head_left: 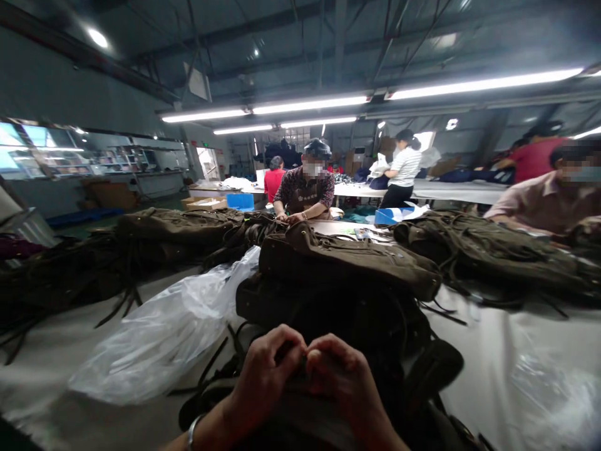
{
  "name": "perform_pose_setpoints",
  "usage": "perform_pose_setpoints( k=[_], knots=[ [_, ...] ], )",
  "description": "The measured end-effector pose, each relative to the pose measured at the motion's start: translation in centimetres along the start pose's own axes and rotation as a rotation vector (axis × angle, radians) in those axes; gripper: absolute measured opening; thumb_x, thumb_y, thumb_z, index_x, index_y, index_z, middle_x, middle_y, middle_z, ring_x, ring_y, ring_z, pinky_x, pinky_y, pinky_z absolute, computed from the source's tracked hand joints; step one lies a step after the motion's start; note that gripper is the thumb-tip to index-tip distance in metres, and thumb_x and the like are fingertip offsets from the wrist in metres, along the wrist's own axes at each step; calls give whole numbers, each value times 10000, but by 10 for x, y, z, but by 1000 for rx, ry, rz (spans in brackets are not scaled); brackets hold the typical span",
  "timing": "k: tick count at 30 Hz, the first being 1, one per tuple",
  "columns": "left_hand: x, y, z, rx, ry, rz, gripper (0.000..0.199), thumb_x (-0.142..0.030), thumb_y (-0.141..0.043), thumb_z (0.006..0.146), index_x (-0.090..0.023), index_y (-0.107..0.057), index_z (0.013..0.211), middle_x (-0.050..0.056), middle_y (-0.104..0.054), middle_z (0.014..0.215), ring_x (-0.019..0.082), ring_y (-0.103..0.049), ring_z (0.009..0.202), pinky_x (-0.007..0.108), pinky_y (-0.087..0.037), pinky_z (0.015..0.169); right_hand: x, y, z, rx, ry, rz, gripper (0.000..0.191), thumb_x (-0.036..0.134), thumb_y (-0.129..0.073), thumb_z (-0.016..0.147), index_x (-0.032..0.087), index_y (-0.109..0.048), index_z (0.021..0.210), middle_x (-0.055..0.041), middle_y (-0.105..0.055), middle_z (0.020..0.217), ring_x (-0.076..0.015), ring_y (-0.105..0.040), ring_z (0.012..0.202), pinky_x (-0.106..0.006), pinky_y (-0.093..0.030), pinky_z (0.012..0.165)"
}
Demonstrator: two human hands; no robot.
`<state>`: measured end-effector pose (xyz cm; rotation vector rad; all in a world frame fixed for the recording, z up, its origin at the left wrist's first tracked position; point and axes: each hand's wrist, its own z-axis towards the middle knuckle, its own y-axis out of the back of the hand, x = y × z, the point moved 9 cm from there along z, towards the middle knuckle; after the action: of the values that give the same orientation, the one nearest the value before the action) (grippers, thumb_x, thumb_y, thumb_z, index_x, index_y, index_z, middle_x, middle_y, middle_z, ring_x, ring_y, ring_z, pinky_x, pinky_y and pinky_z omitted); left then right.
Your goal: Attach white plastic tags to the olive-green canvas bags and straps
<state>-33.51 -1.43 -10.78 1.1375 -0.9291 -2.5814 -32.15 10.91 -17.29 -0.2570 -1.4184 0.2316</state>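
Note:
My left hand and my right hand meet at the fingertips low in the middle of the head view. Both are closed in a pinch, with thumbs and forefingers curled together. Whatever lies between the fingers is too small or too dark to make out. Directly beneath and behind them is a dark olive fabric bag with straps, its near part in deep shadow. Another olive bag lies on top of the pile just beyond. A bracelet circles my left wrist.
A clear plastic bag lies to the left, and more clear plastic to the right. Olive bags with loose straps cover the table's far side. A co-worker works across the table, another person at far right.

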Motion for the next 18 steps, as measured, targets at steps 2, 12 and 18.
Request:
perform_pose_setpoints(
  k=[2, 12, 18],
  knots=[
    [18, -5, 1, 38, 214, -179, 153, -277, -563, 966, -185, -628, 864, -21, -634, 734, 121, -577, 662, 196, -434, 603, -4, 3, 2, -39, -26, 49, 436, 551, -827, 694, 184, -675, 874, 11, -623, 690, -111, -558, 563, -231, -513, 524],
    [21, -3, 8, 12, 166, -174, 107, -238, -608, 932, -188, -682, 875, -9, -662, 829, 135, -606, 787, 225, -429, 721, -9, 15, 5, -92, -89, 31, 420, 522, -851, 688, 187, -643, 833, -6, -629, 667, -168, -610, 649, -326, -601, 579],
    [13, -3, 8, 12, 87, -96, 111, -212, -589, 941, -189, -684, 887, 7, -649, 851, 144, -625, 807, 240, -432, 732, -15, 18, 7, -126, -88, 25, 422, 542, -856, 654, 197, -720, 857, 5, -598, 640, -174, -605, 658, -319, -610, 574]
  ],
)
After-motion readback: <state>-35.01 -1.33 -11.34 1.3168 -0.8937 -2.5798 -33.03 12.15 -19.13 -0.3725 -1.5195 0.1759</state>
